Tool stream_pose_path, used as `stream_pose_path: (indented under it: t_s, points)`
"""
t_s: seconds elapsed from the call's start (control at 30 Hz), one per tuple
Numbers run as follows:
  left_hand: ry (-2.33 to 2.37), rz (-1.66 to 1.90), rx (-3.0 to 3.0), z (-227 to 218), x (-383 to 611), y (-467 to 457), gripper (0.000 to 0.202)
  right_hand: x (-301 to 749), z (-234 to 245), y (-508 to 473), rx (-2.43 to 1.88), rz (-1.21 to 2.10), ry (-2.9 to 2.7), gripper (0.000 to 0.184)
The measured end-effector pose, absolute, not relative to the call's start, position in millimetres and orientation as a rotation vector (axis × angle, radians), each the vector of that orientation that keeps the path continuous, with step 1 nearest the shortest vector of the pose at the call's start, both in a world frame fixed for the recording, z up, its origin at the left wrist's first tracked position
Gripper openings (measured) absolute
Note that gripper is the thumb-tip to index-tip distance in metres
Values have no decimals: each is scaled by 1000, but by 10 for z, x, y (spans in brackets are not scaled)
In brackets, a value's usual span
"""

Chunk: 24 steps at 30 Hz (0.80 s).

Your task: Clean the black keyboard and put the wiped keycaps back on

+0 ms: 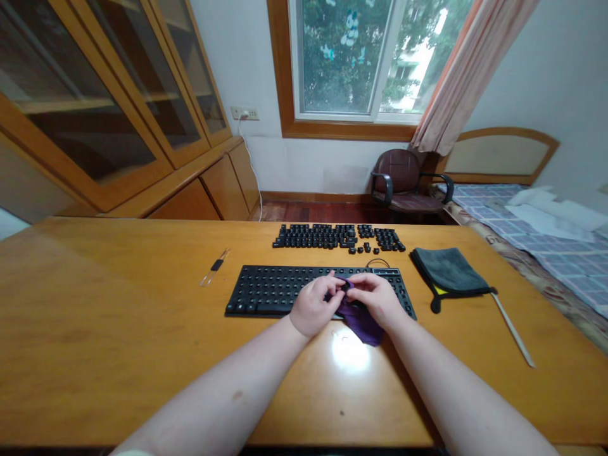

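Above the front middle of a black keyboard [266, 288], my left hand [314, 303] and my right hand [377, 299] meet with fingers closed. Both pinch a purple cloth [363, 324], whose loose end hangs down toward the desk below my right hand. Between the fingertips, partly wrapped in the cloth, sits a small black piece that looks like a keycap [346, 287]. Most of the keyboard's visible positions show bare switches. My hands and the cloth hide part of its right half.
Loose black keycaps [313, 237] lie in rows behind the keyboard. A wire keycap puller [217, 265] lies to the left. At the right are folded grey cloths [444, 271] and a thin pale stick [513, 331]. Everything rests on a wooden desk [118, 329].
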<state>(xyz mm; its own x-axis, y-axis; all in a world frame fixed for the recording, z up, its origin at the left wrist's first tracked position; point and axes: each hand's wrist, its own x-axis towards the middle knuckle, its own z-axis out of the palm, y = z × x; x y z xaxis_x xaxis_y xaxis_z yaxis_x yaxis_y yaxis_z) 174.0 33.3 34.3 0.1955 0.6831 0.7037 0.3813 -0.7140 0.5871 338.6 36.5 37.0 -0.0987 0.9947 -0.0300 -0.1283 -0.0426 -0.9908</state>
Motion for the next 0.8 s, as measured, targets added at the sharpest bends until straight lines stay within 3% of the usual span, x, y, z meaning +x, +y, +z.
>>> stream_pose_path:
  t_s: [0.8]
  points:
    - [1097,1242,2243,333,1753,310,15,3376,393,359,-1191,1360,-1286,33]
